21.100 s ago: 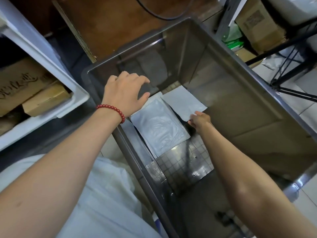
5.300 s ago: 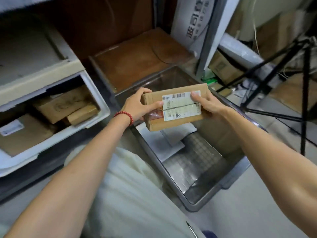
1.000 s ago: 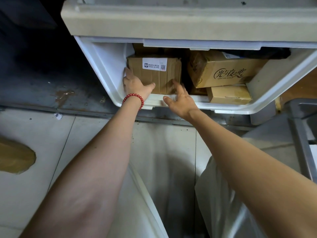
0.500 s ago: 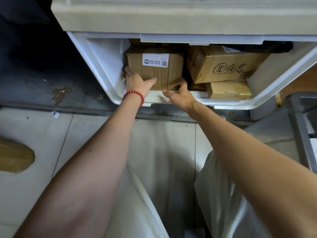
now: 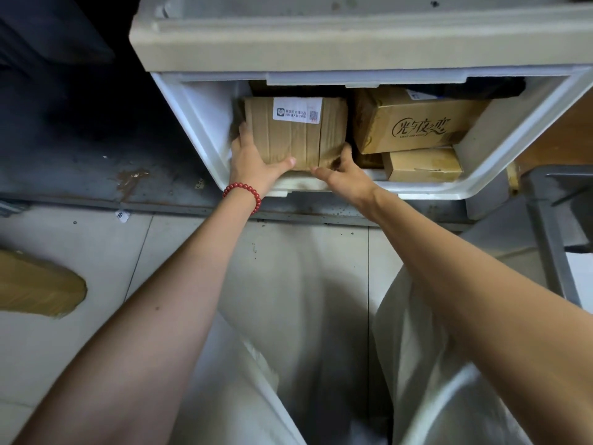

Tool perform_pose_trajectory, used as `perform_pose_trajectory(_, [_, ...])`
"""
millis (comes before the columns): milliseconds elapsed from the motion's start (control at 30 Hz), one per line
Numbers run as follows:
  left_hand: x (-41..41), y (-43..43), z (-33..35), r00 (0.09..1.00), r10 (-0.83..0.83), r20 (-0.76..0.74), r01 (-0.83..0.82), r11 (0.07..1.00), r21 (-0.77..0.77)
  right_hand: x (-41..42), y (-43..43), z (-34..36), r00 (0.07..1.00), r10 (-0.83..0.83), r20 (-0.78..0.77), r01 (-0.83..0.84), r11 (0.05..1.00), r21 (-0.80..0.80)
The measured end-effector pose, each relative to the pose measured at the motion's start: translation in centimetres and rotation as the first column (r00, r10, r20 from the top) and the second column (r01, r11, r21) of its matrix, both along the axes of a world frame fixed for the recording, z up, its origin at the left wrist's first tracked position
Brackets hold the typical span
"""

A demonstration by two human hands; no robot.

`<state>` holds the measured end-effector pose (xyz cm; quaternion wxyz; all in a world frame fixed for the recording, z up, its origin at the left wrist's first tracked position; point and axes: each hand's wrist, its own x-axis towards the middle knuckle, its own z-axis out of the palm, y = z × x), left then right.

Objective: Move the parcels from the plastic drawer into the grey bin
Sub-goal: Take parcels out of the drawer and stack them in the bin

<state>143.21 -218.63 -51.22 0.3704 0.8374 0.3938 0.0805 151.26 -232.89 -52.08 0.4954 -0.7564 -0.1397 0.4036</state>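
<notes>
The taped cardboard parcel (image 5: 295, 136) sits in the left half of the plastic drawer (image 5: 199, 133), labelled face towards the camera. Its long axis runs 9 to 3 o'clock and the white label is at its 12 o'clock edge. The left hand (image 5: 253, 159), with a red bead bracelet (image 5: 244, 191) on the wrist, grips the 9 o'clock side, thumb along the bottom edge. The right hand (image 5: 343, 175) holds the 5 o'clock corner, its fingers (image 5: 337, 155) wrapped round it and slightly blurred. A printed box (image 5: 417, 126) and a small box (image 5: 423, 163) lie at 3 o'clock of the parcel. The grey bin (image 5: 552, 220) is at the far right. Half a second ago the right hand lay open below that corner. The parcel itself has barely shifted.
</notes>
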Motion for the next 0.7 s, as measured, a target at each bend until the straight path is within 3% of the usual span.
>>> perform_pose_trajectory(300, [-5.5,-2.3,3.0,0.997,-0.079,0.017,0.08,0.994,-0.074,-2.6,-5.0,3.9,0.999,0.048,0.016,-0.048,0.998,0.047])
perform_pose_trajectory(700, [-13.3,-9.8,8.1,0.975,-0.004,0.221,0.044,0.983,-0.178,-7.6,-12.5,8.9,0.997,-0.068,-0.043,0.074,0.982,0.173])
